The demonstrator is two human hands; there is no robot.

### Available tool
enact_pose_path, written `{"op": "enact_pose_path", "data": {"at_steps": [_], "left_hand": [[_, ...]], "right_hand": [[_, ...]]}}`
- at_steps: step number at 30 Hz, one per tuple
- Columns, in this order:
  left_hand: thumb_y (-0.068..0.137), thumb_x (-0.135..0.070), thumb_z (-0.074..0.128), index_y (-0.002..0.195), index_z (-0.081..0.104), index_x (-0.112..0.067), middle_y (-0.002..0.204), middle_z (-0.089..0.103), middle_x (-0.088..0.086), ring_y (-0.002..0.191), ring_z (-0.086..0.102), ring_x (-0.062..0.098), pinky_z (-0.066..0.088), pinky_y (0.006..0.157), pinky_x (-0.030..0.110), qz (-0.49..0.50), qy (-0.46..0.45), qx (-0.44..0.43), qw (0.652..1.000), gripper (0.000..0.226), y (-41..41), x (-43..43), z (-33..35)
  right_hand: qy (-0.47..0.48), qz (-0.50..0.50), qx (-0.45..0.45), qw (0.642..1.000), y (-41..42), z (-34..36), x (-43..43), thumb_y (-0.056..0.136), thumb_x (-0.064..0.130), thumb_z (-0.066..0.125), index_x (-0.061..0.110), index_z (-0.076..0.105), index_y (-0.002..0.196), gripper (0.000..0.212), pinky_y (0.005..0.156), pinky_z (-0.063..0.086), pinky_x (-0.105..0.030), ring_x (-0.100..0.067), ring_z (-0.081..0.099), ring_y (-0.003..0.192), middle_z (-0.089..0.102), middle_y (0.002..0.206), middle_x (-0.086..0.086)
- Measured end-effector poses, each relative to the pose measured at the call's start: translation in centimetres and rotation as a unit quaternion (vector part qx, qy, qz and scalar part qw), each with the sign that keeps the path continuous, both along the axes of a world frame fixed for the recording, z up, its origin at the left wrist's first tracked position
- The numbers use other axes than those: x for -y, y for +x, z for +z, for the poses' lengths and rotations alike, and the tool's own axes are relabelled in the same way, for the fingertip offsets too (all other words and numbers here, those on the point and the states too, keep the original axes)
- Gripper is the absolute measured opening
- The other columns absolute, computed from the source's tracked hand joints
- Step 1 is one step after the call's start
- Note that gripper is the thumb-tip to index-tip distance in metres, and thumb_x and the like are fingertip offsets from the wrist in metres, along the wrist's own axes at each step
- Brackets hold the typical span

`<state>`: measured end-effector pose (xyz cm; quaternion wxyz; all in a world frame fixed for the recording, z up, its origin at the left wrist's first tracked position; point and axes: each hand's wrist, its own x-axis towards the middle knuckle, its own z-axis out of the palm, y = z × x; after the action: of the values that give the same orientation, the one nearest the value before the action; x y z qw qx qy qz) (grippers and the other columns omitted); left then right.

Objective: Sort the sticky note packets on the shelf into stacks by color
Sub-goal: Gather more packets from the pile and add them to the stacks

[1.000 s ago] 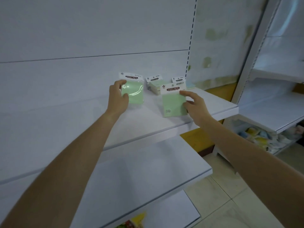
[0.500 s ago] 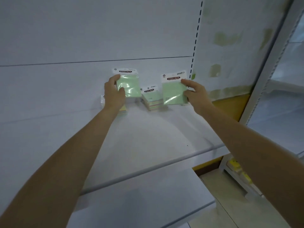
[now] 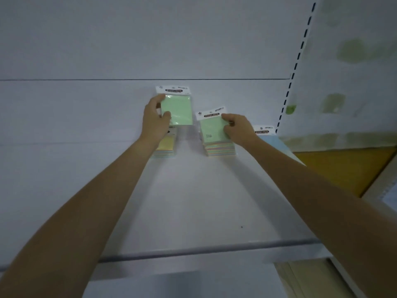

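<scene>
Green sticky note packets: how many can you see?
2. One is held up in the left hand, at; the other lies on the middle stack under the right hand, at. More may hide inside the stacks.

Both bare forearms extended forward and upward, converging toward centre. Left hand (image 3: 155, 120) raised, fingers (image 3: 158, 99) and thumb curled in pinch grip, palm facing right. Right hand (image 3: 237, 129) lower, palm down, fingers (image 3: 227, 117) bent, fingertips pressing flat.
</scene>
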<state>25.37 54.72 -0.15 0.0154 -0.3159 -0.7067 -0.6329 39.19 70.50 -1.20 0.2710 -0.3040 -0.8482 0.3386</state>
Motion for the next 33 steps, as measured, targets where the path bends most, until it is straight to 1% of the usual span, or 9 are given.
{"op": "enact_pose_path", "data": {"at_steps": [2, 4, 6, 9, 13, 18, 25, 29, 33], "left_hand": [[0.082, 0.007, 0.047, 0.127, 0.048, -0.008, 0.130, 0.047, 0.021, 0.107, 0.048, 0.018, 0.051, 0.095, 0.038, 0.001, 0.000, -0.005, 1.000, 0.047, 0.6, -0.8, -0.1], [0.083, 0.008, 0.047, 0.127, 0.046, -0.005, 0.128, 0.049, 0.019, 0.104, 0.047, 0.017, 0.053, 0.071, 0.013, -0.008, 0.001, 0.003, 1.000, 0.046, 1.1, -1.5, 0.0], [0.085, 0.008, 0.048, 0.129, 0.045, -0.004, 0.120, 0.049, 0.012, 0.104, 0.048, 0.019, 0.048, 0.060, 0.005, -0.029, -0.001, 0.020, 0.999, 0.046, 1.8, -2.2, 0.1], [0.085, 0.005, 0.051, 0.129, 0.046, -0.006, 0.127, 0.051, 0.017, 0.114, 0.051, 0.027, 0.049, 0.091, 0.032, -0.059, -0.019, 0.043, 0.997, 0.046, 2.4, -3.1, -0.2], [0.084, 0.001, 0.057, 0.129, 0.048, -0.009, 0.108, 0.053, 0.014, 0.097, 0.056, 0.026, 0.048, 0.091, 0.039, -0.103, -0.057, 0.086, 0.989, 0.047, 3.4, -4.2, -0.6], [0.088, -0.009, 0.057, 0.132, 0.045, -0.006, 0.082, 0.045, -0.002, 0.091, 0.046, 0.017, 0.043, 0.069, 0.012, -0.104, -0.124, 0.060, 0.985, 0.046, 4.6, -5.5, -0.8], [0.090, -0.017, 0.053, 0.135, 0.044, -0.009, 0.125, 0.050, 0.009, 0.119, 0.049, 0.022, 0.033, 0.093, 0.021, -0.099, -0.219, 0.047, 0.970, 0.047, 4.8, -5.7, -1.5], [0.093, -0.022, 0.048, 0.136, 0.041, -0.009, 0.141, 0.044, 0.011, 0.130, 0.043, 0.021, 0.032, 0.107, 0.028, -0.088, -0.213, 0.031, 0.973, 0.046, 5.4, -5.3, -1.5], [0.095, -0.022, 0.045, 0.133, 0.044, -0.008, 0.139, 0.046, 0.015, 0.127, 0.046, 0.024, 0.034, 0.097, 0.022, -0.028, -0.180, -0.053, 0.982, 0.040, 5.0, -3.1, -1.2]], "right_hand": [[0.014, 0.004, 0.015, 1.000, -0.1, -0.3, -0.1, 0.086, 0.001, 0.045, 0.002, 0.051, 0.127, 0.042, 0.103, 0.035, -0.030, -0.029, 0.049, 0.121, 0.054, 0.133, -0.016], [-0.020, -0.002, 0.016, 1.000, -0.4, -0.8, -0.4, 0.086, 0.006, 0.047, 0.003, 0.054, 0.125, 0.040, 0.105, 0.037, -0.034, -0.031, 0.050, 0.121, 0.056, 0.130, -0.015], [-0.062, -0.022, -0.003, 0.998, -0.4, -1.2, -0.8, 0.080, 0.019, 0.051, 0.012, 0.059, 0.121, 0.042, 0.104, 0.041, -0.042, -0.029, 0.056, 0.114, 0.060, 0.126, -0.010], [-0.079, -0.029, -0.065, 0.994, 0.0, -1.5, -1.0, 0.084, 0.016, 0.052, 0.011, 0.058, 0.120, 0.037, 0.100, 0.044, -0.037, -0.026, 0.058, 0.106, 0.058, 0.126, -0.012], [-0.083, -0.038, -0.173, 0.981, 1.2, -2.5, -1.5, 0.093, 0.014, 0.042, 0.011, 0.056, 0.120, 0.031, 0.088, 0.039, -0.023, -0.012, 0.052, 0.100, 0.057, 0.127, -0.007], [-0.085, -0.015, -0.203, 0.975, 1.9, -3.3, -1.5, 0.094, 0.018, 0.041, 0.014, 0.056, 0.120, 0.031, 0.088, 0.038, -0.022, -0.010, 0.051, 0.101, 0.057, 0.125, -0.008], [-0.048, -0.013, -0.200, 0.979, 1.8, -3.5, -0.7, 0.094, 0.022, 0.042, 0.015, 0.055, 0.120, 0.029, 0.084, 0.039, -0.016, -0.007, 0.049, 0.099, 0.052, 0.124, -0.005], [-0.002, -0.019, -0.228, 0.973, 1.6, -2.3, -0.1, 0.094, 0.019, 0.044, 0.013, 0.056, 0.118, 0.028, 0.093, 0.040, -0.028, -0.019, 0.052, 0.110, 0.053, 0.124, -0.008], [0.081, 0.024, -0.232, 0.969, 1.2, -0.6, 0.8, 0.091, 0.013, 0.048, 0.008, 0.058, 0.116, 0.027, 0.094, 0.036, -0.025, -0.025, 0.052, 0.111, 0.056, 0.121, -0.013]]}}
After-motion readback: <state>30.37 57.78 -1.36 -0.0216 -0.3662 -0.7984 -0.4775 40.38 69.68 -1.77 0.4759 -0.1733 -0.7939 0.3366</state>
